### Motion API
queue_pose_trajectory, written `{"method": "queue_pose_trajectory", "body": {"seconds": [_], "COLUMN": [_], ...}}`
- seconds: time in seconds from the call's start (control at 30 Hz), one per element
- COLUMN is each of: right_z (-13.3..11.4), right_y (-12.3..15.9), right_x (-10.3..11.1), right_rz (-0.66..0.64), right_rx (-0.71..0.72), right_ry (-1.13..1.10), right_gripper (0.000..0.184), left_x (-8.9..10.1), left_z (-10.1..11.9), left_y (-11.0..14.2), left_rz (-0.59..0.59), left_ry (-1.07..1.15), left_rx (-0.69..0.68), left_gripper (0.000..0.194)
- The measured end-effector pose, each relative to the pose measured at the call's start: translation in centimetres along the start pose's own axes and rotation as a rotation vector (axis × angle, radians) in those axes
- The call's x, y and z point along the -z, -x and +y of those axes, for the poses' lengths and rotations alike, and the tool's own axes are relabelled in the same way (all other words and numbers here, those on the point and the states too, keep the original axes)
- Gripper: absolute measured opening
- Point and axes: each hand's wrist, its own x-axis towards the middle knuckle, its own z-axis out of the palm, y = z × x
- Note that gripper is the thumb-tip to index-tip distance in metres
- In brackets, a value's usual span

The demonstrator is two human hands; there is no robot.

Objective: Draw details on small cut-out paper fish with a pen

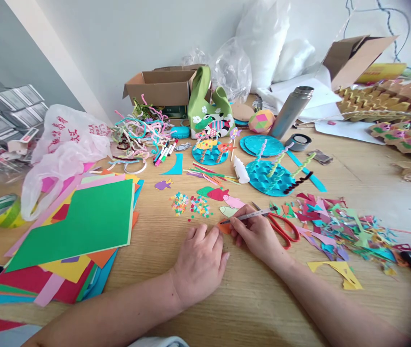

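My right hand (258,236) is closed round a slim pen (256,215), its tip down at a small orange paper piece (224,226) on the table. My left hand (201,262) lies palm down, fingers stretched out, fingertips at the left edge of that orange piece. Just beyond lie paper fish: a light green fish (228,211), a pink fish (234,201), a red fish (218,193) and a green fish (204,191). Red-handled scissors (284,230) rest beside my right hand, their blades partly hidden behind it.
Coloured paper sheets (100,219) are stacked at left, paper scraps (350,229) at right. Confetti dots (200,206) lie ahead. Farther back stand a white glue bottle (240,170), blue egg-tray discs (272,178), a steel flask (292,113) and a cardboard box (160,86).
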Motion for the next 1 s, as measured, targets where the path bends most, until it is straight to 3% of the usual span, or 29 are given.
{"method": "queue_pose_trajectory", "body": {"seconds": [1.0], "right_z": [0.25], "right_y": [-0.01], "right_x": [0.02], "right_rz": [-0.008], "right_rx": [0.003], "right_ry": [-0.009], "right_gripper": [0.039], "left_x": [-0.04], "left_z": [-0.06], "left_y": [-0.06], "left_rz": [0.003], "left_ry": [0.002], "left_rx": [-0.008], "left_gripper": [0.026]}}
